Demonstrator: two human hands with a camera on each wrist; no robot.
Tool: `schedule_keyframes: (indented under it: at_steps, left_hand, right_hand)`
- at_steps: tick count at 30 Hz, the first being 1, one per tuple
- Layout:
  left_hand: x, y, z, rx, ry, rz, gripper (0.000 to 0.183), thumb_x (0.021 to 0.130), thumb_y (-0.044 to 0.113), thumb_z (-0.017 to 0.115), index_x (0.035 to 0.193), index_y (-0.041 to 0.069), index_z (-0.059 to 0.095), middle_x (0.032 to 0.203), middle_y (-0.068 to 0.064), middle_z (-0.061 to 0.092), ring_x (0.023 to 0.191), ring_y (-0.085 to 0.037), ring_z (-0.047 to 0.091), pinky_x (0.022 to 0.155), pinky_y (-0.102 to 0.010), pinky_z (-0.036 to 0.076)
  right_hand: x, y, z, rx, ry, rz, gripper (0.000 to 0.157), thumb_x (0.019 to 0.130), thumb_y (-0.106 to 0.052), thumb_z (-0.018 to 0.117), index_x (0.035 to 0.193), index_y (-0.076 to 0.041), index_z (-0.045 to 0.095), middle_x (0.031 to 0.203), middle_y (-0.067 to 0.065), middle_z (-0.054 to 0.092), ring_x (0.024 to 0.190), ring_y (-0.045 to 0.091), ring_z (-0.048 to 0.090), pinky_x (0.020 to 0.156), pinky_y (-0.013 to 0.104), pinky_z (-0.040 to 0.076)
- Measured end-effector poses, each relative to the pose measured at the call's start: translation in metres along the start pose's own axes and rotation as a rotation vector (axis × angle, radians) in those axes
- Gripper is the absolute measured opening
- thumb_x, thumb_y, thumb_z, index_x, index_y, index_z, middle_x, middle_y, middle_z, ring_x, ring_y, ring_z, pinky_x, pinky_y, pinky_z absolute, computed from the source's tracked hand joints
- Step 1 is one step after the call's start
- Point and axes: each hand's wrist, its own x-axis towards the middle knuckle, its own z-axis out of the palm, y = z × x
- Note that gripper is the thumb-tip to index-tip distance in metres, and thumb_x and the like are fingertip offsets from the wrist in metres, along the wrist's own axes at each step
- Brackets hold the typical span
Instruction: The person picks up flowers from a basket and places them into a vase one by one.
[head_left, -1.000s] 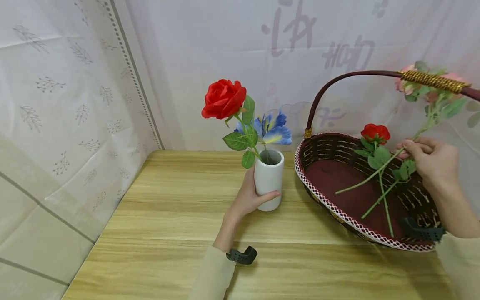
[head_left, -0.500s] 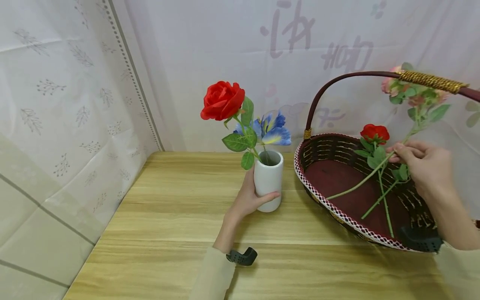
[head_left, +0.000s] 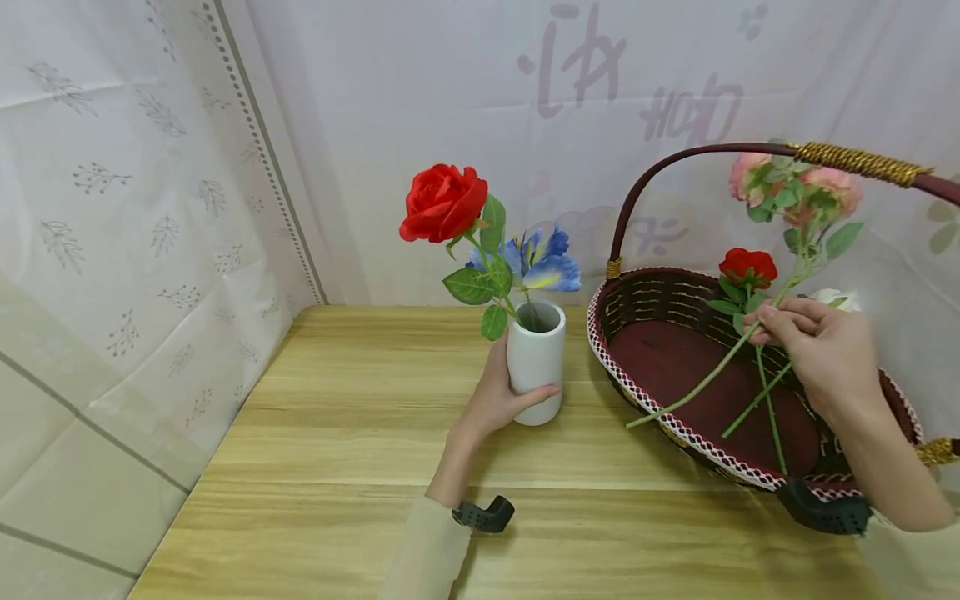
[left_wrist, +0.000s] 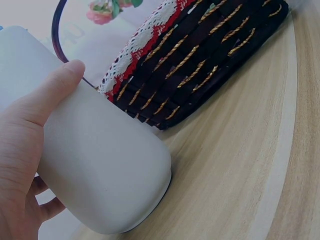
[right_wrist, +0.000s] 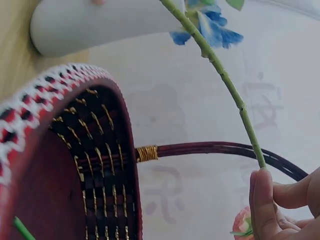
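Note:
My left hand (head_left: pixel 498 392) grips a white vase (head_left: pixel 537 375) from its left side, thumb across the front. The vase stands upright on the table, holding a red rose (head_left: pixel 444 202) that leans left and a blue iris (head_left: pixel 551 260). My right hand (head_left: pixel 821 346) pinches the green stem (head_left: pixel 705 382) of a pink flower spray (head_left: pixel 828 190) between thumb and fingers. Its blooms point up behind the basket handle, and the bare stem end slants down-left over the basket rim. In the right wrist view the pinched stem (right_wrist: pixel 227 82) runs up past the vase.
A dark woven basket (head_left: pixel 678 433) with lace trim stands right of the vase. Its arched handle (head_left: pixel 697 150) rises over it. Inside lie a small red rose (head_left: pixel 748 267) and another green stem; a white bloom (head_left: pixel 836 298) shows behind my right hand. A printed curtain hangs behind the table.
My right hand has moved left and slightly down with the pink flower spray, bringing its stem end across the basket rim toward the vase. My left hand keeps its grip on the vase.

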Motion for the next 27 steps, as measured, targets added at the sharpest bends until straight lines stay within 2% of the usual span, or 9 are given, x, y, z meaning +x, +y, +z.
schedule_keyframes:
  at_steps: [4, 7, 10, 13, 18, 22, 27]
  left_hand:
    - [0.000, 0.000, 0.000, 0.000, 0.004, 0.004, 0.096, 0.076, 0.001, 0.088, 0.154, 0.016, 0.034, 0.133, 0.005, 0.055, 0.115, -0.018, 0.058, 0.097, -0.044, 0.048]
    - [0.000, -0.003, 0.000, 0.000, 0.005, 0.022, 0.098, 0.076, 0.002, 0.087, 0.155, 0.021, 0.033, 0.133, 0.004, 0.055, 0.115, -0.018, 0.058, 0.096, -0.045, 0.048]
    - [-0.001, -0.005, 0.000, 0.003, 0.010, 0.033, 0.099, 0.077, 0.005, 0.087, 0.156, 0.026, 0.031, 0.135, 0.004, 0.054, 0.115, -0.017, 0.057, 0.095, -0.045, 0.048]
    - [-0.002, -0.002, -0.001, 0.009, 0.014, 0.017, 0.098, 0.077, 0.005, 0.087, 0.155, 0.024, 0.032, 0.134, 0.004, 0.053, 0.115, -0.016, 0.057, 0.096, -0.046, 0.048]
    - [-0.002, -0.002, -0.001, 0.010, 0.016, -0.001, 0.098, 0.077, 0.005, 0.088, 0.155, 0.023, 0.032, 0.134, 0.005, 0.053, 0.116, -0.016, 0.057, 0.097, -0.046, 0.047]
    - [-0.002, -0.004, 0.000, 0.002, 0.013, 0.013, 0.098, 0.076, 0.004, 0.088, 0.155, 0.022, 0.033, 0.134, 0.005, 0.054, 0.116, -0.017, 0.057, 0.097, -0.046, 0.047]
    - [0.001, -0.011, 0.001, -0.016, 0.002, 0.044, 0.098, 0.076, 0.004, 0.088, 0.155, 0.024, 0.034, 0.134, 0.005, 0.055, 0.116, -0.018, 0.058, 0.097, -0.045, 0.048]
  right_hand:
    - [-0.007, 0.003, 0.004, -0.109, 0.001, 0.027, 0.008, 0.098, -0.012, 0.066, 0.105, -0.011, 0.069, 0.086, -0.004, 0.076, 0.069, 0.009, 0.071, 0.071, 0.014, 0.053]
    - [-0.011, 0.005, 0.006, -0.214, 0.003, 0.057, 0.018, 0.099, -0.021, 0.066, 0.112, -0.010, 0.065, 0.089, -0.008, 0.076, 0.072, 0.007, 0.070, 0.076, 0.011, 0.051]
    - [-0.016, 0.007, 0.010, -0.204, -0.009, 0.077, 0.026, 0.099, -0.023, 0.067, 0.117, -0.005, 0.062, 0.090, -0.007, 0.076, 0.073, 0.008, 0.070, 0.075, 0.013, 0.052]
    - [-0.021, 0.009, 0.014, -0.158, -0.032, 0.084, 0.026, 0.099, -0.020, 0.067, 0.116, -0.002, 0.061, 0.091, -0.002, 0.077, 0.073, 0.010, 0.071, 0.072, 0.015, 0.054]
    - [-0.029, 0.012, 0.022, -0.221, -0.064, 0.086, 0.024, 0.100, -0.021, 0.065, 0.117, -0.005, 0.061, 0.093, -0.001, 0.077, 0.074, 0.010, 0.071, 0.068, 0.014, 0.053]
    - [-0.035, 0.013, 0.026, -0.237, -0.076, 0.103, 0.026, 0.101, -0.023, 0.065, 0.119, -0.005, 0.060, 0.095, -0.002, 0.077, 0.077, 0.011, 0.071, 0.065, 0.015, 0.052]
    - [-0.041, 0.014, 0.029, -0.329, -0.090, 0.114, 0.030, 0.102, -0.028, 0.062, 0.121, -0.005, 0.059, 0.098, -0.004, 0.076, 0.079, 0.010, 0.070, 0.063, 0.016, 0.049]
